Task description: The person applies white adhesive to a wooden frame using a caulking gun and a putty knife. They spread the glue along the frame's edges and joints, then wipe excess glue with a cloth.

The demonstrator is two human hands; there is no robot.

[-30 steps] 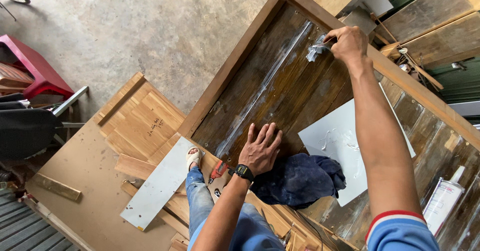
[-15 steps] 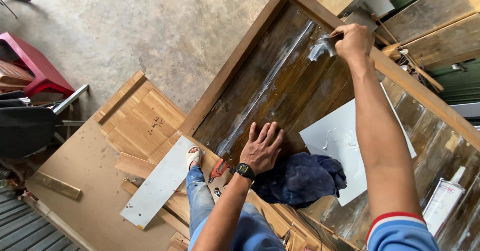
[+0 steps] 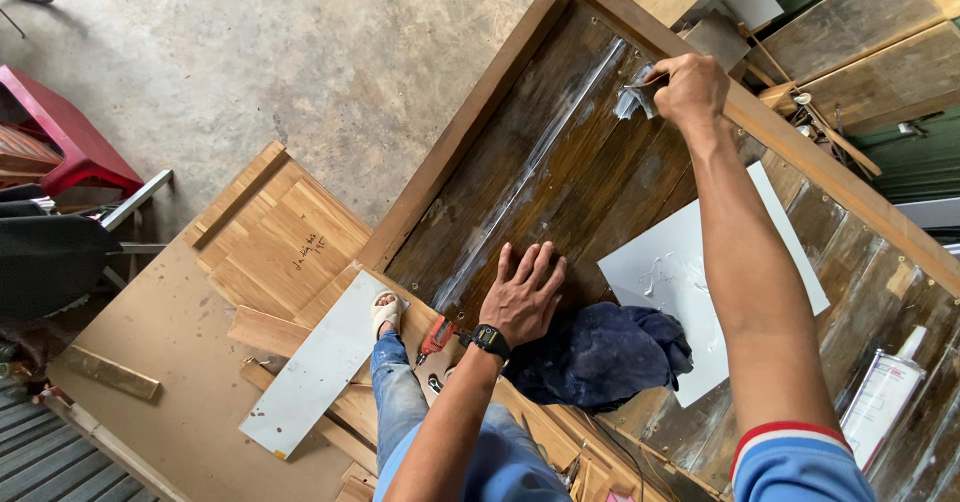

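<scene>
The right hand reaches to the far end of a large dark wooden panel, close to its raised pale frame edge. Its grip is pressed together around a small scraper, whose pale, smeared blade sticks out to the left of the fist and meets the panel surface just at the top of a long whitish streak that runs down the boards. The tool's handle is hidden inside the closed fingers.

The left hand lies flat on the near part of the panel, fingers spread, palm down, pinching nothing; a black wristwatch sits at the wrist. Just to its right lies a crumpled dark blue cloth, partly overlapping a white sheet smeared with paste. A white can stands further right. Below the panel's edge a red tool rests near the person's sandalled foot.
</scene>
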